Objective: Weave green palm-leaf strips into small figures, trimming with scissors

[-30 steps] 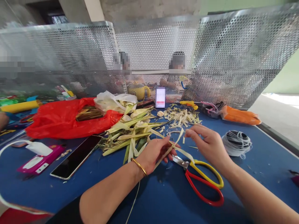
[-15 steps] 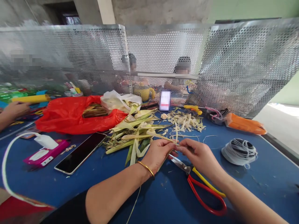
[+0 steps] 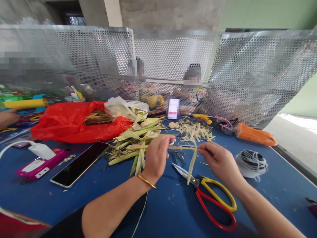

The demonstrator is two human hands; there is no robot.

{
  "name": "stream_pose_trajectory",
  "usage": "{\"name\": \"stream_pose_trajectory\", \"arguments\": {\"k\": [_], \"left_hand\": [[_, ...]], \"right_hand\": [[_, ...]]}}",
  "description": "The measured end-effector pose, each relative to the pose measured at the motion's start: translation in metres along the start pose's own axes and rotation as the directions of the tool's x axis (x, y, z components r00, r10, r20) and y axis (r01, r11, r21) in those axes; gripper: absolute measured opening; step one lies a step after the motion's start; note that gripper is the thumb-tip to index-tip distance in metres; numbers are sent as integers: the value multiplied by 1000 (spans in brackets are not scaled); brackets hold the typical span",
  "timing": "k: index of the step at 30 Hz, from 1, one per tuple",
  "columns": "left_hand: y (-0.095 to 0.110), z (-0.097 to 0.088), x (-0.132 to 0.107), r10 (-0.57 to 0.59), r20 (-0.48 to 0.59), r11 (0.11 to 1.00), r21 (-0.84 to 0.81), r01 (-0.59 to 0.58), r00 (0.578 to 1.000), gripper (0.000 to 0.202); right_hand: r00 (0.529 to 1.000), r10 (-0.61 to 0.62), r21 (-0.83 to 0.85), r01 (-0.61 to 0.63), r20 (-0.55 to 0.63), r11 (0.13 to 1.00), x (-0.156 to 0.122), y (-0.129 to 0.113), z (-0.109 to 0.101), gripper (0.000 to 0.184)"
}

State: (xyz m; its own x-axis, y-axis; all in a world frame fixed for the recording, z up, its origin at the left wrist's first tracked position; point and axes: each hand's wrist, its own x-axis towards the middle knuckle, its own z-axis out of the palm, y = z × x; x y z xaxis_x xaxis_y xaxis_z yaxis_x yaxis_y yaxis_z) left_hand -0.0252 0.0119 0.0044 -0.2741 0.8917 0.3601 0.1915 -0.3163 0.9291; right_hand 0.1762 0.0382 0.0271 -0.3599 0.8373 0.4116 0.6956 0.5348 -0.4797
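My left hand [image 3: 156, 157], with a gold bangle at the wrist, is raised edge-on with its fingers stretched out together. Pale strips run beside or behind its fingertips; I cannot tell whether they touch. My right hand [image 3: 216, 158] pinches a pale corn husk strip [image 3: 192, 165], whose wide end hangs down while thinner strands reach left. Below lie scissors [image 3: 196, 181] with red and yellow handles, their blades slightly apart. A pile of husks [image 3: 133, 140] rests beyond my left hand. Shredded pieces [image 3: 195, 129] lie farther back.
A ball of white string [image 3: 251, 163] and an orange packet [image 3: 255, 134] sit at the right. On the left are a black phone [image 3: 79, 163], a magenta power strip [image 3: 41, 163] and a red plastic bag [image 3: 64, 122]. Another person's hand [image 3: 8, 119] shows beyond. A perforated metal screen [image 3: 173, 49] stands behind.
My hands have parted: the left moved left and straightened its fingers, while the right moved slightly right with the strip. The strip's wide end now hangs above the scissors, which show more fully.
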Motion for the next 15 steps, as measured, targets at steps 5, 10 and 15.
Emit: {"name": "stream_pose_trajectory", "arguments": {"k": [5, 10, 15], "left_hand": [[1, 5, -6, -115, 420, 985, 163, 50, 900, 28], [-3, 6, -2, -168, 513, 984, 135, 114, 842, 26], [0, -1, 1, -32, 568, 947, 280, -156, 823, 22]], "right_hand": [[979, -149, -5, 152, 140, 988, -7, -10, 7, 22], [972, -206, -127, 220, 115, 967, -7, -9, 8, 14], [960, -271, -179, 278, 62, 944, -7, -5, 8, 11]]}}
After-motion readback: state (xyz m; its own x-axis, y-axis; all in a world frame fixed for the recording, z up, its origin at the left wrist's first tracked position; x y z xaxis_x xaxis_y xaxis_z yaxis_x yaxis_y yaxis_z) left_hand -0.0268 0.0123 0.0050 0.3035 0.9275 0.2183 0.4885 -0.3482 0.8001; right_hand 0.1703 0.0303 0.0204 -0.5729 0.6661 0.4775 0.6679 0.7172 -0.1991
